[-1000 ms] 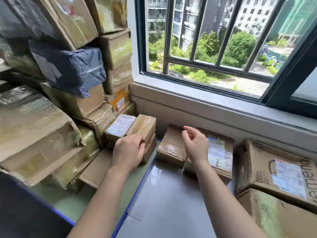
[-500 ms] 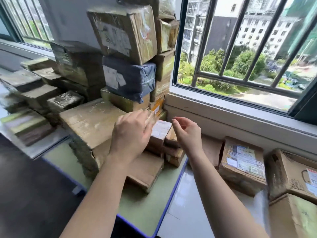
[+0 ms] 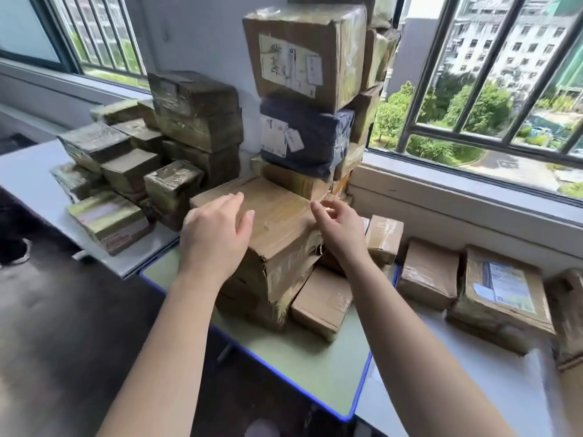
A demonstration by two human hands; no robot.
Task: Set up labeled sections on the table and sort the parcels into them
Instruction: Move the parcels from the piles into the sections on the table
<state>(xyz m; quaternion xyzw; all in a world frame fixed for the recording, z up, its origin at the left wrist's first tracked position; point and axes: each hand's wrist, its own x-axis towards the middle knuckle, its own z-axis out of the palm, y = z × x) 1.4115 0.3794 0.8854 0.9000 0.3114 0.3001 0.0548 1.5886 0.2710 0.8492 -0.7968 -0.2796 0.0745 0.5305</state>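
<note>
A second ago my left hand (image 3: pixel 217 234) was closed on a small labelled box low in the pile. Now it holds nothing and is spread, fingers straight, over the top of the big taped carton (image 3: pixel 277 222); I cannot tell whether it touches. My right hand (image 3: pixel 340 228) has shifted from the small boxes to that carton's right edge, fingers loosely parted and empty, the tips blurred. My view has swung left since then, so the grey table (image 3: pixel 28 171) and its stack of parcels (image 3: pixel 189 121) now show. The carton sits on the green table (image 3: pixel 315 367) with the blue rim, at the foot of a tower against the wall. In that tower a dark blue bag parcel (image 3: pixel 315 137) lies under a brown top box (image 3: pixel 315 33), whose white label (image 3: pixel 290 64) bears dark writing too smeared to read. To the right, on the white table (image 3: pixel 473 380), a flat box (image 3: pixel 473 298) carries a white and blue shipping label (image 3: pixel 508 285) with print too small to make out. A low parcel (image 3: pixel 110 222) at the grey table's edge has a red-printed strip, also unreadable. Nearly everything is squared brown cardboard wrapped in glossy, wrinkled clear tape. The carton's near corner is crushed and torn, and the bag is soft and creased.
</note>
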